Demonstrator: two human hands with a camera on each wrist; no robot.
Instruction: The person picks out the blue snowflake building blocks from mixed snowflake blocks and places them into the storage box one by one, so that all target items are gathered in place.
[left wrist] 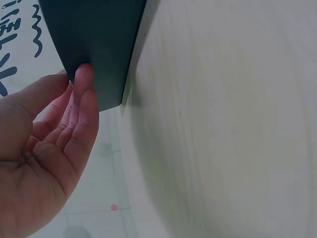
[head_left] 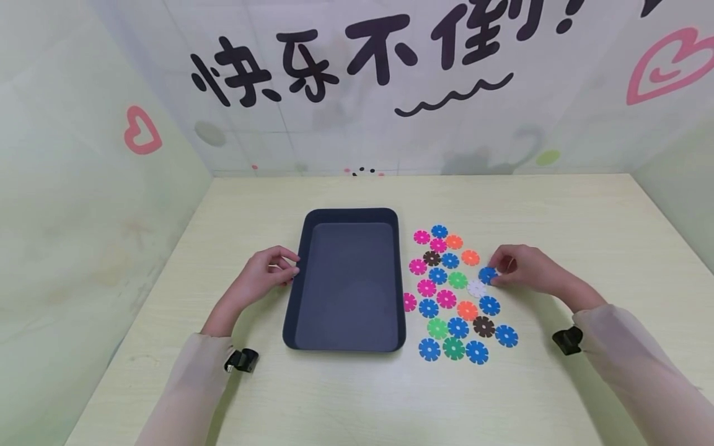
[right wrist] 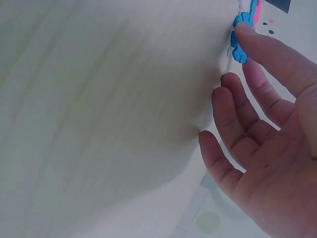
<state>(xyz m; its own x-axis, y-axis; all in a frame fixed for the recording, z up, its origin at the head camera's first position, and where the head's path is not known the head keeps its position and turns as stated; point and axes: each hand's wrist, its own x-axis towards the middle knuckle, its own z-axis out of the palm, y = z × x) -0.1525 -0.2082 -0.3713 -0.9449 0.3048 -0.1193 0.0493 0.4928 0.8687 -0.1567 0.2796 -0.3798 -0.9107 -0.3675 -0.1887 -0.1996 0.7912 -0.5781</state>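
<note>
A dark grey rectangular tray [head_left: 351, 285] lies on the table. My left hand [head_left: 269, 272] pinches its left rim, with fingertips against the outer wall [left wrist: 106, 54] and the thumb at the rim's edge. To the right of the tray, my right hand [head_left: 521, 267] holds a blue notched plastic disc [head_left: 488, 275] between thumb and index finger. In the right wrist view that blue disc [right wrist: 239, 47] appears nearly edge-on under the thumb, the other fingers loosely bent near the tabletop. Beside it lies a white disc [head_left: 476, 288], partly overlapped in the head view.
Between tray and right hand, several notched discs lie loose, among them a pink disc [head_left: 426, 288], an orange disc [head_left: 470, 257], a green disc [head_left: 437, 328] and a brown disc [head_left: 483, 326]. Behind the pale wooden table [head_left: 251, 396] stands a printed wall [head_left: 334, 142].
</note>
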